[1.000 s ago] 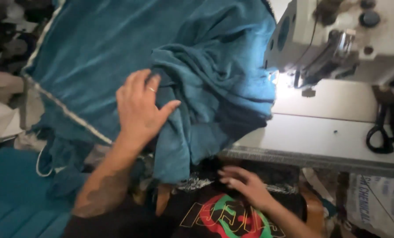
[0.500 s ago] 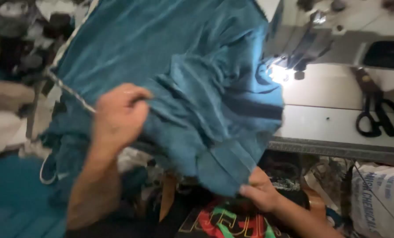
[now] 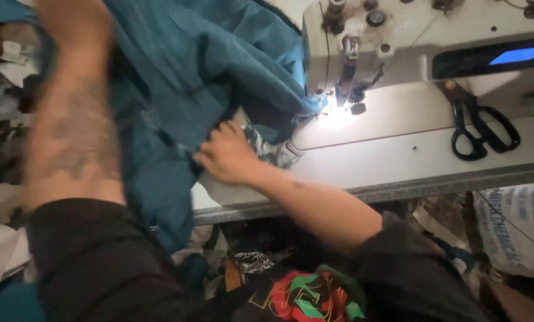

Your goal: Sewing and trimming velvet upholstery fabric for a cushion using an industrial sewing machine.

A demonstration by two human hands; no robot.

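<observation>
White sewing machine [image 3: 422, 42] on pale table [image 3: 398, 161]; black scissors [image 3: 479, 128] beside it; printed sack [image 3: 511, 229] below.

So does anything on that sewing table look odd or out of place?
Nothing looks damaged or spilled. The teal fabric is bunched in a heap beside the sewing machine, partly hanging off the table edge, with the right hand on it. The black scissors lie flat on the table.

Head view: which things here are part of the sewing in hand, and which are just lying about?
In hand:
- teal fabric, gripped at its edge by the right hand
- left hand, out of frame at the top; only its forearm shows
- sewing machine, lamp lit at the needle

Lying about:
- black scissors on the table
- printed white sack below the table
</observation>
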